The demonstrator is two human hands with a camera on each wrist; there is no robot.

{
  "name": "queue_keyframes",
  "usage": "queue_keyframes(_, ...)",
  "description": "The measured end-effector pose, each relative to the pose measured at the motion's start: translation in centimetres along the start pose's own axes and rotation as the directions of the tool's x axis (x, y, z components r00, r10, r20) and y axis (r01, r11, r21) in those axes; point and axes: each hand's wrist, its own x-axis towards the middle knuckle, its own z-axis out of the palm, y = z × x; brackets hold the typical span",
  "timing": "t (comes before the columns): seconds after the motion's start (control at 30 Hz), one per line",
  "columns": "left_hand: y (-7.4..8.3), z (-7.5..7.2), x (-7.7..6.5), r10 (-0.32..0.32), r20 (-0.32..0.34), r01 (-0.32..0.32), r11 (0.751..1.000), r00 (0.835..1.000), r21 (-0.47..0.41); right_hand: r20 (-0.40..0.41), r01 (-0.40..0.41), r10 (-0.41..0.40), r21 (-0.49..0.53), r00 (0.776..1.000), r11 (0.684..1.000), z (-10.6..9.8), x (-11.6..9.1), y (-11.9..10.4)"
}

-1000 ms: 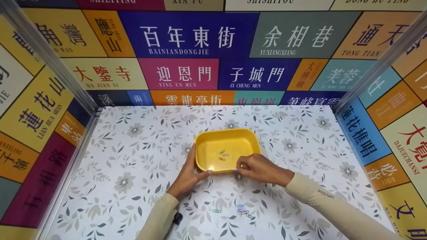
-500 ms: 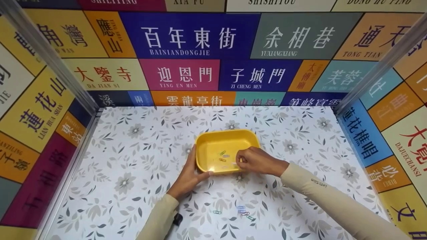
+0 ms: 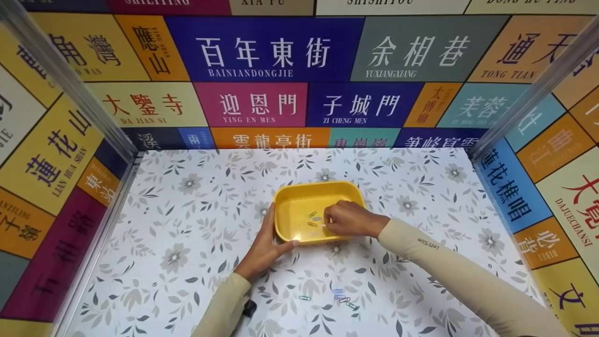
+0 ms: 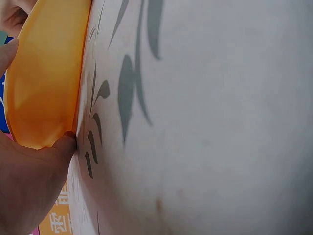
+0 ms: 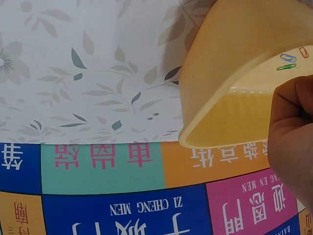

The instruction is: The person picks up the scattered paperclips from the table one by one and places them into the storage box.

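While left hand (image 3: 263,249) grips, tray (image 3: 299,202) lies crosswise; it faces up.

A white tabletop (image 3: 210,196) is printed with grey flowers and leaves. Colourful Chinese-lettered panels (image 3: 250,104) cover the back wall (image 3: 341,51) beyond its far edge, the left wall (image 3: 42,196) and right wall (image 3: 559,187).
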Motion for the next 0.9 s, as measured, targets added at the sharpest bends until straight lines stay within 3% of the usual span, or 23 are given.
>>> queue_keyframes(0.53,-0.4,-0.1,0.0,0.04,0.003,-0.04,0.999,0.999,-0.029,0.083,-0.118,0.121,-0.031,0.989,0.992,-0.2,2.1,0.2)
queue_keyframes(0.9,-0.3,-0.2,-0.1,0.057,0.005,-0.057,0.998,0.998,-0.017,0.104,-0.207,0.204,0.024,0.973,0.978,0.0,3.1,1.3)
